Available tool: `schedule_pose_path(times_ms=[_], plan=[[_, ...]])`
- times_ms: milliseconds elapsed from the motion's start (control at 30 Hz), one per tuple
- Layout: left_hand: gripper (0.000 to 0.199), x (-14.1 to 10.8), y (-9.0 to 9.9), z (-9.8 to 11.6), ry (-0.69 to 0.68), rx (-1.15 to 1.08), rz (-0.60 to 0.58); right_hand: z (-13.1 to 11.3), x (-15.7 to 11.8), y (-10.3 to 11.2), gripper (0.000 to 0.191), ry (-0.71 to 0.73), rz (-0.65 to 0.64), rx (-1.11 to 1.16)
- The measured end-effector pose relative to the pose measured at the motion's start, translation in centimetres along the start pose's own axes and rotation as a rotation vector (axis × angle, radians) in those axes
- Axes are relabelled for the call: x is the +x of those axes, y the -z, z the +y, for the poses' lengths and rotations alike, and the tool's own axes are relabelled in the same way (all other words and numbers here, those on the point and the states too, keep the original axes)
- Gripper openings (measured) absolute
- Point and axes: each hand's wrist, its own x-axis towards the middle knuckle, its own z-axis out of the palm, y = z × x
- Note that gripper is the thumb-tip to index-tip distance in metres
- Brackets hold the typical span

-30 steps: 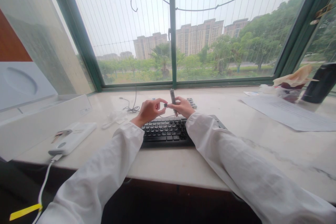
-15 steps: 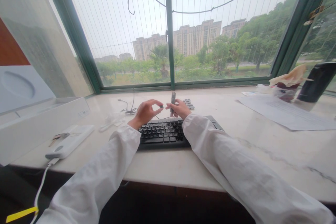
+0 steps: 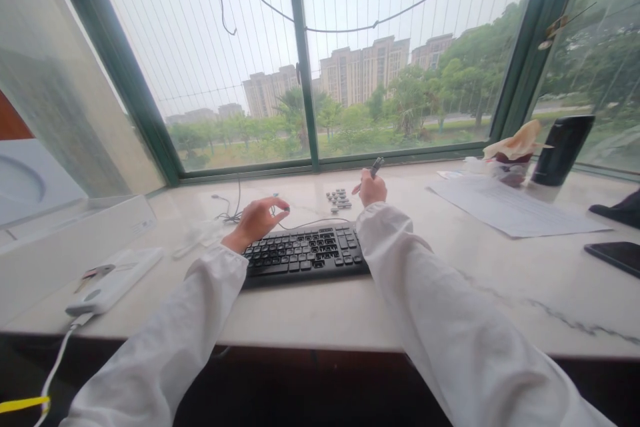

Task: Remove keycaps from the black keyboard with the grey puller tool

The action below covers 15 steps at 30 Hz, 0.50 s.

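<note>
A black keyboard [image 3: 295, 267] lies on the white marble counter, with several keycaps off around its middle right. Over its back left edge is my left hand [image 3: 255, 221], pinching a small dark keycap [image 3: 286, 209] between thumb and forefinger. My right hand [image 3: 373, 188] is behind the keyboard's right end, its fingers wrapped round a slim dark tool [image 3: 377, 164] that points up; its kind does not show clearly. Several loose keycaps [image 3: 340, 199] sit in rows on the counter just left of my right hand.
At left are a white box [image 3: 100, 247], a white power strip [image 3: 120, 280] with keys on it, and a coiled cable [image 3: 233, 216]. On the right lie paper sheets [image 3: 500, 207], a black tumbler [image 3: 563, 150] and a phone [image 3: 617, 257]. A window runs behind the counter.
My right hand has moved right with the slim tool, away from my left hand, uncovering the loose keycaps. My left hand still pinches the keycap. The view has turned right.
</note>
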Motion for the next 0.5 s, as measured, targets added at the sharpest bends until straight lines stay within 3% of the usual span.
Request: schedule_pose_path(times_ms=[100, 300, 433, 500], plan=[[0.023, 0.1, -0.2, -0.2, 0.027, -0.005, -0.035, -0.3, 0.2, 1.1, 0.049, -0.027, 0.069, -0.173], [0.020, 1.3, -0.6, -0.2, 0.011, 0.012, -0.154, -0.8, -1.4, 0.5, 0.054, 0.173, -0.087, -0.626], [0.020, 4.5, -1.7, -0.1, -0.023, 0.043, -0.191, -0.7, -2.1, -0.1, 0.051, 0.264, -0.178, -0.801], [0.021, 6.8, -3.1, -0.1, 0.042, 0.039, -0.234, -0.7, -2.2, -0.2, 0.049, 0.275, -0.223, -0.862]])
